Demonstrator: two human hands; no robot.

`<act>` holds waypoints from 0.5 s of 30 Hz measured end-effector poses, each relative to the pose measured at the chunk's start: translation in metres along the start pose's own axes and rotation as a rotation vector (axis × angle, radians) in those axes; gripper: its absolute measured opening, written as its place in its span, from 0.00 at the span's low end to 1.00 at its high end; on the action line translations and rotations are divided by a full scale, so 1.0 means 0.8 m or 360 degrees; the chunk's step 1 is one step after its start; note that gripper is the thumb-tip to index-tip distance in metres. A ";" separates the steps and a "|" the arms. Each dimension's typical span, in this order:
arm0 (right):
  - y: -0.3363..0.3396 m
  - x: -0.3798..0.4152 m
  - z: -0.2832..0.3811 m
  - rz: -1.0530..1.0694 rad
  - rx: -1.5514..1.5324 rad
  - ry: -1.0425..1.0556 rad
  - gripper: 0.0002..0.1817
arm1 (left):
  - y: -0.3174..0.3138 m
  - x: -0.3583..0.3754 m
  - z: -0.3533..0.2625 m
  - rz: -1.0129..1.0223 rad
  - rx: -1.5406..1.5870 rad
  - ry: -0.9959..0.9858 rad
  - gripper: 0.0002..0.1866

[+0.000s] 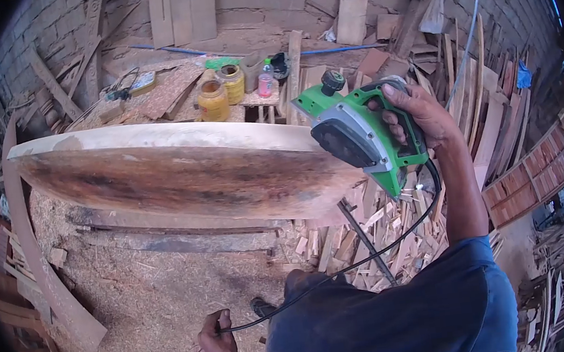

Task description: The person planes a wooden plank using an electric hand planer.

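My right hand [424, 111] is wrapped round the rear handle of a green electric planer [360, 133], holding it tilted over the right end of a thick wooden slab [186, 176]. The slab's upper edge is pale and its broad side is dark brown with streaks. From the planer's back, a black power cord [347, 270] curves down across my body to my left hand [219, 339]. My left fingers pinch the cord low at my side, and a thin wire end hangs beyond them near the floor.
Behind the slab, a cluttered bench holds yellow jars [213, 101] and a pink bottle [265, 83]. Wood offcuts [370, 228] pile up at the right, below leaning planks [495, 112]. A curved board [48, 269] stands at the left. Shavings cover the floor [150, 293].
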State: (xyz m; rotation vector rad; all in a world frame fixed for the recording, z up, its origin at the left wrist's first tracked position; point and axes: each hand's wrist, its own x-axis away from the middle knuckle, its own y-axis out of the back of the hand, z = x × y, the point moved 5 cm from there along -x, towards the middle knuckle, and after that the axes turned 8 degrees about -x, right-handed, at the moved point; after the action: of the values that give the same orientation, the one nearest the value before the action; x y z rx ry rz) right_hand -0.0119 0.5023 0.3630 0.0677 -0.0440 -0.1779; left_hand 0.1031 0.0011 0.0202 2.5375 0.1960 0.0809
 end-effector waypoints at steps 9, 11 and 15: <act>0.157 0.046 -0.030 -0.0058 0.0274 -0.0043 0.27 | -0.124 0.045 -0.093 0.0180 -0.0300 -0.0137 0.14; 0.197 0.052 -0.039 -0.0020 0.0398 -0.0030 0.28 | -0.144 0.055 -0.112 0.0156 -0.0356 -0.0096 0.14; 0.250 0.061 -0.065 0.0029 0.0543 -0.0007 0.30 | -0.179 0.075 -0.143 0.0141 -0.0454 0.0002 0.12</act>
State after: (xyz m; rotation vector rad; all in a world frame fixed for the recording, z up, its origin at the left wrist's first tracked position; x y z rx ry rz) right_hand 0.0736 0.6935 0.3272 0.4071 -0.0789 -0.1511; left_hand 0.1336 0.1909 0.0351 2.2611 0.0665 0.1356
